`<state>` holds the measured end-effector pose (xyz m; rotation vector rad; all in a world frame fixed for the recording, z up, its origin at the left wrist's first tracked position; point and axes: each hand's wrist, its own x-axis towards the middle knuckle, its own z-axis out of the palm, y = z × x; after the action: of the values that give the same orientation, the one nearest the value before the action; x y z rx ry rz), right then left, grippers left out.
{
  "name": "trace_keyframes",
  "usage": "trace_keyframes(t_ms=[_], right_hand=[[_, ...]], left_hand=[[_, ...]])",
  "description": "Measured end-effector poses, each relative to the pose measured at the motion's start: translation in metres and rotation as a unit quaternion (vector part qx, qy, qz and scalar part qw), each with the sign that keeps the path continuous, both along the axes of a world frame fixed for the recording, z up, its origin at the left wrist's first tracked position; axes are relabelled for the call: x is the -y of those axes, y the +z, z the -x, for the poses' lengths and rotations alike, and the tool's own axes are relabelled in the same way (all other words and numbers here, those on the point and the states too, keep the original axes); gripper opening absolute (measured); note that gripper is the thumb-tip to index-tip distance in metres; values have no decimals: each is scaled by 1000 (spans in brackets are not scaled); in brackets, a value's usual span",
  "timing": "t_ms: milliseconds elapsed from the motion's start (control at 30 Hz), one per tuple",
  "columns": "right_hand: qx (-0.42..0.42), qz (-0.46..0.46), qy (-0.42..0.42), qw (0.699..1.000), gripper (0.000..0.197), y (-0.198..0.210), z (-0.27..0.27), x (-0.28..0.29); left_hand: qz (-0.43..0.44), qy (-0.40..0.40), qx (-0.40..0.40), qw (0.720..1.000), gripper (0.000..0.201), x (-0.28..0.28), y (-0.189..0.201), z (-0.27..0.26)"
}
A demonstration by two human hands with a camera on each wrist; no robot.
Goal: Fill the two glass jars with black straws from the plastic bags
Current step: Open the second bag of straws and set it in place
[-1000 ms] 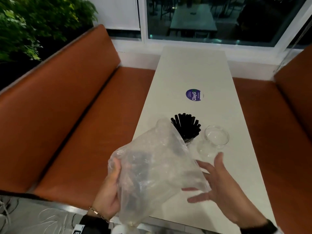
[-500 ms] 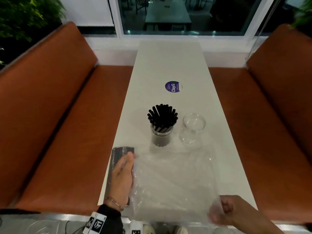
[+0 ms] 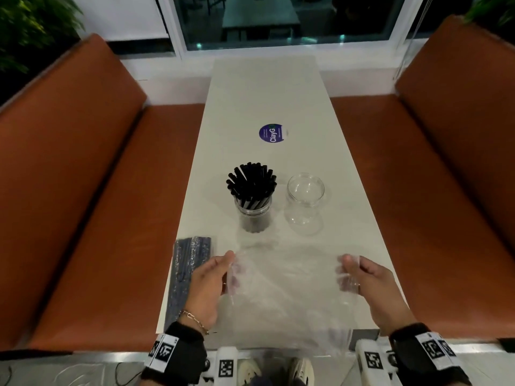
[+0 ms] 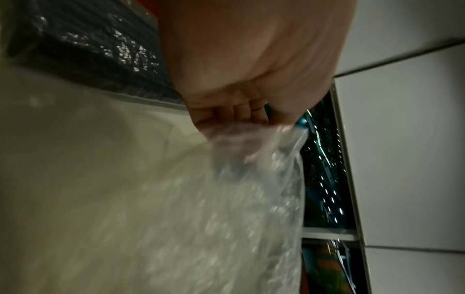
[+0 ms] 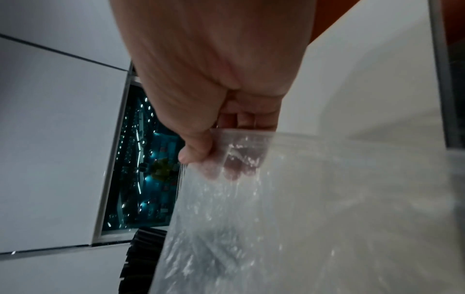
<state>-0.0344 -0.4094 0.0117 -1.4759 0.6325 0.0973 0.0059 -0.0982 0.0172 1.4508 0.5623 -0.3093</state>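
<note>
I pinch a clear, crinkly empty plastic bag [image 3: 289, 288] at both side edges: my left hand [image 3: 207, 288] grips its left edge between thumb and curled fingers [image 4: 241, 113], my right hand [image 3: 373, 288] grips its right edge the same way, fingers [image 5: 236, 169] showing through the film. The bag is spread thin and flat between my hands over the near end of the white tabletop [image 3: 264, 93], its lower part hanging past the near edge. Just left of my left hand lies a second bag [image 3: 185, 270], long, glinting, packed with black straws, along the tabletop's left edge. Beyond my fingers stand two round glass jars near each other: the left jar [image 3: 253, 215] crammed with upright black straws [image 3: 250, 182], the right jar [image 3: 305, 203] empty. Farther off is a round blue sticker [image 3: 271, 134] and bare smooth tabletop. Orange padded benches [image 3: 83, 190] flank both sides.
</note>
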Motion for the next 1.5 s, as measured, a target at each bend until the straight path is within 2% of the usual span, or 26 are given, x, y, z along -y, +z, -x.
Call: trace_keyframes(t_ms=[133, 200, 267, 333, 400, 467, 500, 533, 567, 633, 733, 833, 900, 933, 1033, 1100, 1167, 1233, 1300, 1366, 1400, 1433, 1500], right_hand=[[-1, 22, -53, 998, 19, -3, -2, 7], [4, 45, -57, 997, 16, -2, -5, 10], [12, 73, -53, 996, 16, -3, -10, 13], [21, 89, -60, 994, 17, -4, -19, 15], [29, 100, -78, 991, 19, -6, -27, 22], [22, 109, -89, 990, 24, -6, -34, 28], [14, 105, -85, 991, 27, -6, -36, 30], [2, 93, -73, 993, 32, -6, -36, 32], [-10, 78, -53, 995, 38, -8, -34, 33], [-53, 52, 11, 997, 49, -14, -23, 36], [-159, 17, 106, 981, 55, -31, 11, 36], [-200, -9, 177, 963, 36, -52, 44, 32], [-190, 14, 182, 965, 18, -63, 56, 34], [-176, 34, 165, 970, 11, -65, 57, 36], [-145, 103, 108, 978, 12, -62, 49, 40], [-139, 149, 103, 973, 17, -60, 44, 38], [-139, 176, 106, 969, 21, -58, 39, 35], [-142, 142, 125, 972, 14, -54, 38, 34], [-147, 116, 155, 970, 15, -48, 39, 33], [-148, 144, 178, 962, 22, -46, 40, 33], [-146, 161, 178, 960, 23, -45, 40, 33], [-144, 170, 173, 959, 22, -44, 39, 33], [-142, 182, 157, 960, 18, -44, 37, 34]], left_hand=[[-98, 23, 48, 994, 24, -2, -9, 1], [-207, 15, 91, 974, 24, 2, -14, -1], [-254, 18, 126, 959, 25, 9, -11, -5], [-239, 8, 111, 965, 35, 17, -4, -11], [-184, -63, 18, 981, 52, 22, -1, -21], [-101, -166, -105, 975, 63, 22, -1, -22], [-70, -204, -133, 967, 63, 20, -5, -18], [-59, -225, -125, 964, 55, 18, -12, -12], [-45, -225, -99, 968, 42, 17, -20, -3], [-39, -168, -53, 984, 23, 16, -38, 12], [-92, -68, -15, 993, 21, 22, -59, 27], [-155, -22, 6, 988, 25, 28, -74, 33], [-241, -57, 20, 969, 25, 28, -78, 36], [-309, -82, 40, 947, 25, 25, -80, 36], [-472, -148, 88, 864, 33, 19, -84, 35], [-512, -177, 76, 837, 43, 19, -85, 34], [-512, -196, 45, 835, 57, 16, -88, 31], [-489, -227, 28, 842, 64, 13, -89, 30], [-448, -245, 14, 860, 59, 9, -88, 30], [-391, -230, 9, 891, 46, 9, -84, 30], [-388, -220, 11, 895, 43, 9, -82, 30], [-412, -214, 18, 886, 44, 10, -85, 30], [-513, -221, 23, 829, 50, 15, -81, 30]])
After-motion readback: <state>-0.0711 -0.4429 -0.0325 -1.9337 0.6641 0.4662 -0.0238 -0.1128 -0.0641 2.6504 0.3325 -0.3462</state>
